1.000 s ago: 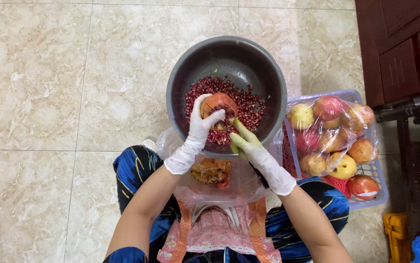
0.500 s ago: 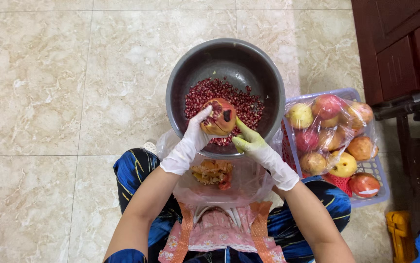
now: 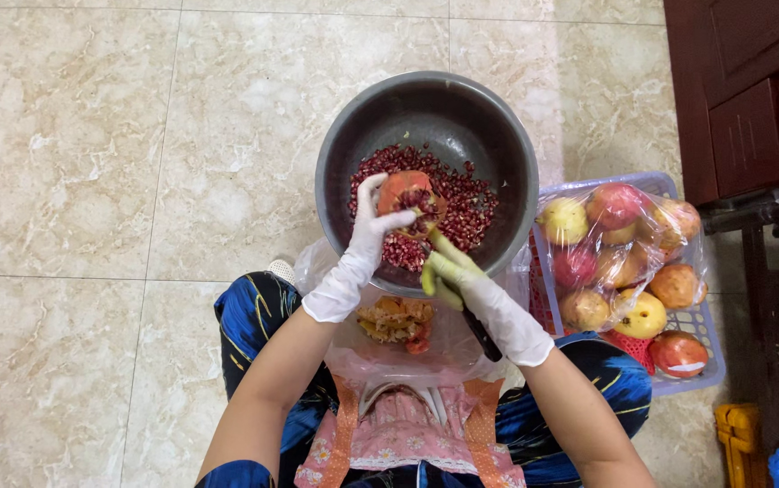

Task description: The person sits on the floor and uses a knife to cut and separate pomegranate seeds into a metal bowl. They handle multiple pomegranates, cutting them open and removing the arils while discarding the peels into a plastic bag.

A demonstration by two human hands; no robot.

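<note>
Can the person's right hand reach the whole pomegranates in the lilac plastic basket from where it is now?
Probably yes. The right hand is beside the lilac plastic basket, with nothing between them. But it seems to hold a dark-handled knife, and a clear plastic bag covers the whole pomegranates.

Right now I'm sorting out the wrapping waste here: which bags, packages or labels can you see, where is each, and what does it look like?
Clear plastic bag: in the pale blue basket right of the metal bowl; crinkled, holds red and yellow pomegranates.
Clear plastic bag: on the lap below the bowl, under the right hand; holds orange peel scraps.
Label: small pale sticker on the lower right pomegranate.
No screens or signs.
</note>
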